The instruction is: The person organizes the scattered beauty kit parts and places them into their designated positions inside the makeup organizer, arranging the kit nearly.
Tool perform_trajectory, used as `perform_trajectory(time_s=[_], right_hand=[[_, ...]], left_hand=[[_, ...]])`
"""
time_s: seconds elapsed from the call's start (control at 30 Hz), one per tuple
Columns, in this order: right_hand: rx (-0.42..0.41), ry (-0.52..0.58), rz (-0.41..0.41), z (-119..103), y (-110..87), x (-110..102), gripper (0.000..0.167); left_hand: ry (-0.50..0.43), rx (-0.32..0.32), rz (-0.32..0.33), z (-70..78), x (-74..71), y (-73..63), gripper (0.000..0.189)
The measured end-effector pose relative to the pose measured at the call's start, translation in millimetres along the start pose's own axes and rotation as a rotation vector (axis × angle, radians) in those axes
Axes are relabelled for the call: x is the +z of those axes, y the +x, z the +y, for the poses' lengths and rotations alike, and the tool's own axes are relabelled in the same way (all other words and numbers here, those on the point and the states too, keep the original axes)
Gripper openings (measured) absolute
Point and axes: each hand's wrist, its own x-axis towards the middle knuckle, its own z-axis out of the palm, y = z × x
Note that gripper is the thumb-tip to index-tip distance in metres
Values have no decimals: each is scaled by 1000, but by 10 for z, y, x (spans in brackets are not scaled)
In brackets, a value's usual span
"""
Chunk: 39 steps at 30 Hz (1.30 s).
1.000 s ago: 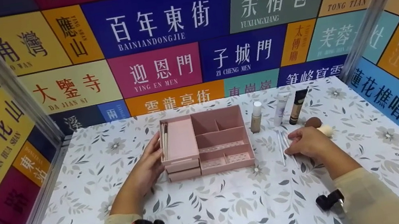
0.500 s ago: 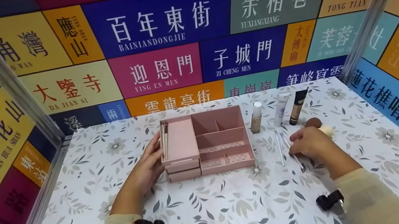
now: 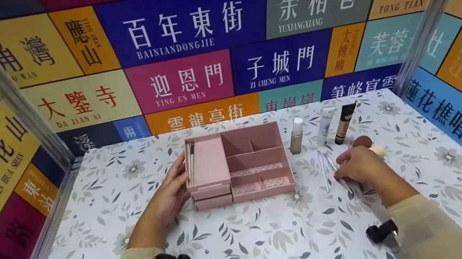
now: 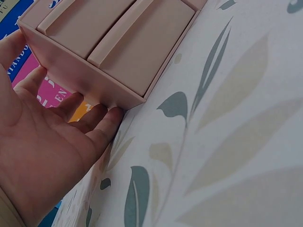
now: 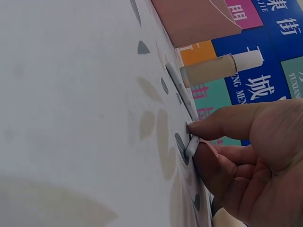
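Note:
A pink desktop organizer (image 3: 259, 158) stands mid-table, with drawers on its left side and open compartments on its right. My left hand (image 3: 171, 195) rests its fingertips against the organizer's left side wall; in the left wrist view these fingers (image 4: 90, 120) are spread along the wall. Makeup brushes (image 3: 191, 163) lean in the top left compartment. To the right, my right hand (image 3: 359, 164) pinches a slim white pen (image 5: 192, 145) between thumb and forefinger, low over the table. Another slim white pen (image 3: 324, 172) lies just left of it. The held pen is partly hidden by my fingers.
Behind the pens stand a foundation bottle (image 3: 296, 136) with a white cap, a white tube (image 3: 325, 127) and a black-and-tan tube (image 3: 345, 125). A brown sponge (image 3: 362, 142) and a cream sponge (image 3: 378, 151) lie beside my right hand. Patterned panels surround the table.
My right hand has shifted slightly to the right, and the near end of the held pen has swung right with it. My left hand and the organizer have stayed put.

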Motion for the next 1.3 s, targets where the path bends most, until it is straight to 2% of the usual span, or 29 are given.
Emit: perform_trajectory(time_s=[0.23,0.47,0.7,1.07,1.3], right_hand=[[40,121,-25,16,11,10,53],[-9,270,-11,66,20,32,53],[7,401,-6,93,37,31,55],[32,584,-75,52,27,-8,68],[16,729,-175,-68,-54,-88,72]], left_hand=[[-6,-4,10,-4,-9,-1,66],[-13,14,4,-19,-11,-5,67],[-21,19,3,-16,2,-15,66],[-28,17,3,-29,-9,13,68],[-16,10,12,-13,-1,5,67]])
